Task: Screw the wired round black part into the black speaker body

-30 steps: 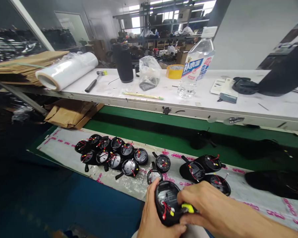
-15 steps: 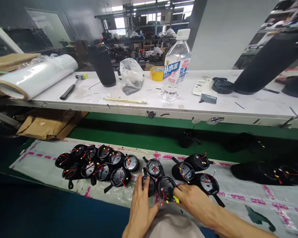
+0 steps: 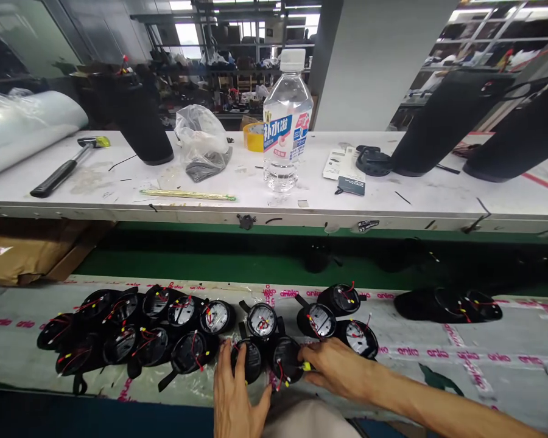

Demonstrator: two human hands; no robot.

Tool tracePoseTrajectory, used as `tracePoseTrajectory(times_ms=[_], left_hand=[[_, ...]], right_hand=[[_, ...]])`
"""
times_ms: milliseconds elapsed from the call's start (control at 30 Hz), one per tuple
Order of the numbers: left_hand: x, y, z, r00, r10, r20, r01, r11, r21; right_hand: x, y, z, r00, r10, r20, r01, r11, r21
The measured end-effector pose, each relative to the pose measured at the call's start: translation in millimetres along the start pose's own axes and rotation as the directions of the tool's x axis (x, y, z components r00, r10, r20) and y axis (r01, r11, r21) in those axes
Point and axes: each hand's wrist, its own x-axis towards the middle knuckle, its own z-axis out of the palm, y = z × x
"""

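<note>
In front of me stands a black cylindrical case (image 3: 287, 358) with a dark open end and red wires at its near rim. My right hand (image 3: 338, 370) grips its right side, fingers curled, beside a small yellow connector (image 3: 307, 366). Another black case (image 3: 251, 364) with a strap stands just left of it. My left hand (image 3: 237, 392) rests against that one, its fingers stretched out and thumb apart. Behind the pair is a third case (image 3: 262, 320) with wires inside. What the right fingertips press on is partly hidden.
Several wired black cases (image 3: 189, 353) cluster at left; three more (image 3: 357, 339) stand at right. Others lie (image 3: 447, 304) farther right. A white shelf (image 3: 237, 173) above holds a water bottle (image 3: 285, 131), yellow tape (image 3: 254, 139), a hammer (image 3: 68, 167) and tall black cylinders (image 3: 139, 125).
The view has shifted right and closer, so shelf items appear farther left. Both hands stay at the same two cases, the right one still gripping its side.
</note>
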Motion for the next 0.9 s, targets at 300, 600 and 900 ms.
tracePoseTrajectory(times_ms=[300, 600, 900], left_hand=[[-7, 13, -9.5, 0.99, -0.049, -0.129, 0.04, 0.997, -0.068], [-9, 16, -26.6, 0.97, -0.207, -0.127, 0.171, 0.953, -0.249], [73, 53, -125.9, 0.953, -0.12, 0.277, 0.281, 0.691, -0.666]], right_hand=[[67, 94, -114, 0.872, 0.421, -0.251, -0.455, 0.885, -0.097], [85, 114, -115, 0.853, 0.45, -0.265, -0.488, 0.867, -0.1], [-8, 4, -170, 0.97, 0.009, -0.244, 0.085, 0.925, 0.371]])
